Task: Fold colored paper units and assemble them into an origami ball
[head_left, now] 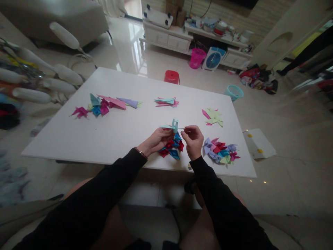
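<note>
Between my two hands, above the table's near side, is a light teal folded paper piece (174, 125), seemingly an origami crane. My left hand (160, 138) grips its body from the left. With thumb and forefinger together, my right hand (193, 138) pinches a thin point at the piece's right side. Below them lies a pile of red and blue folded paper cranes (174, 153), partly covered by my left hand. To the right of my right hand sits a heap of purple, red, blue and green folded paper pieces (221, 151).
On the white table (78, 139) are a row of folded papers (104, 104) at left, a flat stack (166, 101) at the back and green and pink pieces (214, 117) at right. Beyond its far edge stand a red stool (172, 77) and a teal basket (234, 92).
</note>
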`<act>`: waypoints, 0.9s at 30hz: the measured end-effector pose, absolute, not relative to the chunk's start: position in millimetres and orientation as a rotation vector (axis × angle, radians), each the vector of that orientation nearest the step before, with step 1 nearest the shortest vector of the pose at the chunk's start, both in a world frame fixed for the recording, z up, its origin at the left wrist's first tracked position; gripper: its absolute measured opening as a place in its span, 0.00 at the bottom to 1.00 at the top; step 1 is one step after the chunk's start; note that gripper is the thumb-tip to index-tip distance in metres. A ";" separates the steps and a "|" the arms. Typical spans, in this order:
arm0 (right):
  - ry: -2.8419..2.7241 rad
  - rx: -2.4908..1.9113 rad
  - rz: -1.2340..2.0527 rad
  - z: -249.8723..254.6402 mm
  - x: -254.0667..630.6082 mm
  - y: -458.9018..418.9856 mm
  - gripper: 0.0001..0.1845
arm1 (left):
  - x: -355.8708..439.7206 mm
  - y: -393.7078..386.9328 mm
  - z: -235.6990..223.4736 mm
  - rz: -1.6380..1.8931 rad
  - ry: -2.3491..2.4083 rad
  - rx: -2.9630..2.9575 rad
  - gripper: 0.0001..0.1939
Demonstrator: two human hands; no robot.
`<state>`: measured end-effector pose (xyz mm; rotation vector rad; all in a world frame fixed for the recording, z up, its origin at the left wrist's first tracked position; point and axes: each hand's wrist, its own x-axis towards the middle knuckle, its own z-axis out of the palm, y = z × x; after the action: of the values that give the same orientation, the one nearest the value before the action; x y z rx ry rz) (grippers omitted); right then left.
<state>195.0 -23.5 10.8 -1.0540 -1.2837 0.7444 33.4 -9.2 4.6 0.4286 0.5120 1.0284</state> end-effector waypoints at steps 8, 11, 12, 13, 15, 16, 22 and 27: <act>-1.538 -1.143 0.370 14.2 198.0 -27.6 0.03 | 30.6 -10.0 4.6 0.953 0.443 0.365 0.11; -1.549 -1.114 0.379 15.4 199.1 -28.3 0.02 | 28.4 -8.2 3.0 0.961 0.448 0.366 0.11; -1.555 -1.101 0.388 15.8 199.8 -28.2 0.03 | 27.7 -7.8 2.3 0.961 0.447 0.371 0.11; -1.560 -1.091 0.395 16.2 200.4 -28.0 0.04 | 27.1 -7.5 1.6 0.954 0.444 0.382 0.11; -1.573 -1.081 0.403 16.8 201.6 -27.6 0.06 | 26.1 -7.9 0.5 0.927 0.435 0.420 0.12; -1.580 -1.085 0.400 17.0 202.1 -27.5 0.06 | 25.8 -8.4 0.2 0.911 0.434 0.444 0.12; -1.612 -1.031 0.322 19.4 204.2 -28.1 0.03 | 25.7 -13.1 3.8 0.901 0.458 0.529 0.15; -1.702 -1.010 0.299 23.8 208.5 -26.8 0.02 | 24.0 -14.1 9.9 0.914 0.493 0.509 0.17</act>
<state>208.5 -26.8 23.8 -1.0098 -1.7018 0.2993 24.0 -14.1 9.9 0.5086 0.4926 0.9140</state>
